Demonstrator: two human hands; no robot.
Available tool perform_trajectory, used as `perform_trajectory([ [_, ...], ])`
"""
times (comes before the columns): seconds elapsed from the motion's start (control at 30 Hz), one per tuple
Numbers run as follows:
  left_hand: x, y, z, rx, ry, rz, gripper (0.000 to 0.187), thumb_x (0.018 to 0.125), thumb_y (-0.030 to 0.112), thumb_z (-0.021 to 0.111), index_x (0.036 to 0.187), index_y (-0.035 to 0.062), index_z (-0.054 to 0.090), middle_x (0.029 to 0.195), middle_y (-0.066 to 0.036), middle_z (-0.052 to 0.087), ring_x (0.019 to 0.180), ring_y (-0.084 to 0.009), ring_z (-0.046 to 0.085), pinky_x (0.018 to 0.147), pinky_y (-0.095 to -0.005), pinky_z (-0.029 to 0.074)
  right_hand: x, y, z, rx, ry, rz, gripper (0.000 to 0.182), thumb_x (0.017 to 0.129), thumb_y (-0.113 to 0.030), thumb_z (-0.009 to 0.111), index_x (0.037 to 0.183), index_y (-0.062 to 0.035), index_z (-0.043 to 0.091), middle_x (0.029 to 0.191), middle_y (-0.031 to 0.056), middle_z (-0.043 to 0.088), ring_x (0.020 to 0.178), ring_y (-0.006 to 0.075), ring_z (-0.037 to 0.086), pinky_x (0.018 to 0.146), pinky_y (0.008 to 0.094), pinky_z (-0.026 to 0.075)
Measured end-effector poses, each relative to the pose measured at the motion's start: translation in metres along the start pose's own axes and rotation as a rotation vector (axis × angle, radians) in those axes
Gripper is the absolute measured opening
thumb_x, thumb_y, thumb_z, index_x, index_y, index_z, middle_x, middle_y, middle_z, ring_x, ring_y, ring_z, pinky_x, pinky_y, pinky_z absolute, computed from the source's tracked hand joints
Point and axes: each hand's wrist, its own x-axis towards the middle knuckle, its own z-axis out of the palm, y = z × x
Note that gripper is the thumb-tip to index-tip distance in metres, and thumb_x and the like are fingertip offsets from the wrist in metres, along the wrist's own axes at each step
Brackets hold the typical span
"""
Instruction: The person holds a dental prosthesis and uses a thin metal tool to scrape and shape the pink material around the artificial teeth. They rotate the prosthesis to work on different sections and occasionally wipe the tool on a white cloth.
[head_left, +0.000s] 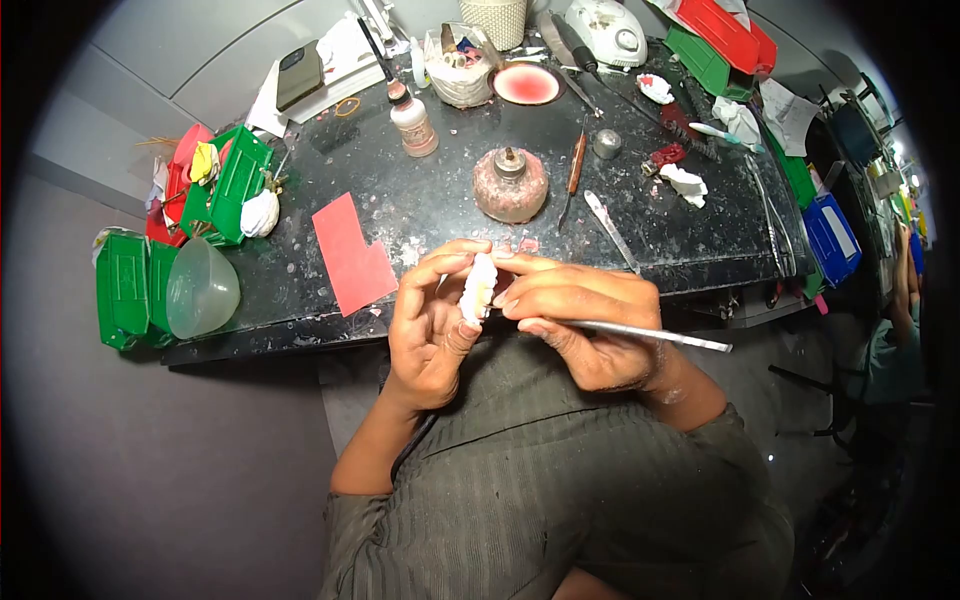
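My left hand (432,330) is closed round a white dental model (479,288) with a bumpy row of teeth, held upright between thumb and fingers. In my right hand (590,320) lies a slim metal carving tool (660,331), gripped like a pen, its handle pointing out to the right. The tool's working tip is hidden behind my fingers, right at the model's side. Both hands are close together over my lap, at the front edge of the black bench (290,270). Just left of them is a notched sheet of pink wax (352,258).
A glass spirit burner (510,187) stands behind my hands, with a wax knife (576,165) and a metal spatula (610,230) beside it. Farther back are a dropper bottle (412,122) and a red-stained dish (526,84). Green bins (228,185) and a translucent bowl (203,288) line the left.
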Motion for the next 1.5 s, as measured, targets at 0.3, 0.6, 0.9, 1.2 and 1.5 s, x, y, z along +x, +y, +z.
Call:
perform_trajectory([
  [0.3, 0.001, 0.001, 0.002, 0.006, 0.030, -0.002, 0.052, 0.104, 0.015, 0.066, 0.147, -0.0020, 0.042, 0.152, -0.026, 0.045, 0.145, -0.0361, 0.046, 0.120, -0.0512, 0.038, -0.003, 0.009, -0.009, 0.113, 0.003, 0.040, 0.009, 0.093, 0.000, 0.074, 0.101, 0.0042, 0.073, 0.101, 0.0163, 0.077, 0.105, 0.0333, 0.077, 0.094, 0.0415, 0.061],
  [0.6, 0.000, 0.000, -0.005, -0.252, 0.088, -0.127, 0.053, 0.111, 0.026, 0.052, 0.152, -0.0030, 0.035, 0.153, -0.034, 0.042, 0.137, -0.0505, 0.053, 0.097, -0.0626, 0.060, -0.020, 0.008, -0.034, 0.362, 0.204, 0.285, 0.028, 0.111, -0.026, 0.055, 0.103, 0.0007, 0.052, 0.082, 0.0208, 0.070, 0.085, 0.0320, 0.077, 0.092, 0.0593, 0.062],
  [0.9, 0.004, 0.002, -0.013, -0.680, 0.138, -0.268, 0.051, 0.112, 0.027, 0.041, 0.152, -0.0035, 0.035, 0.153, -0.039, 0.042, 0.135, -0.0575, 0.053, 0.098, -0.0679, 0.057, -0.007, 0.019, -0.043, 0.092, 0.192, 0.028, 0.014, 0.099, -0.008, 0.073, 0.094, 0.0052, 0.074, 0.096, 0.0193, 0.078, 0.089, 0.0285, 0.076, 0.084, 0.0386, 0.061],
  [1.2, 0.000, 0.003, -0.004, -0.328, 0.071, -0.206, 0.051, 0.110, 0.024, 0.049, 0.152, -0.0028, 0.038, 0.152, -0.035, 0.045, 0.136, -0.0444, 0.055, 0.108, -0.0597, 0.052, 0.001, -0.001, -0.019, -0.025, 0.102, 0.083, 0.016, 0.096, -0.001, 0.073, 0.110, 0.0038, 0.075, 0.108, 0.0176, 0.078, 0.102, 0.0301, 0.077, 0.091, 0.0376, 0.060],
  [1.5, 0.000, 0.000, 0.001, -0.161, -0.006, -0.087, 0.059, 0.105, 0.018, 0.064, 0.152, -0.0062, 0.038, 0.154, -0.023, 0.045, 0.144, -0.0323, 0.047, 0.119, -0.0460, 0.039, -0.003, 0.000, -0.010, -0.081, -0.011, -0.030, 0.024, 0.098, -0.007, 0.071, 0.122, 0.0002, 0.073, 0.111, 0.0168, 0.078, 0.109, 0.0307, 0.076, 0.116, 0.0559, 0.045],
])
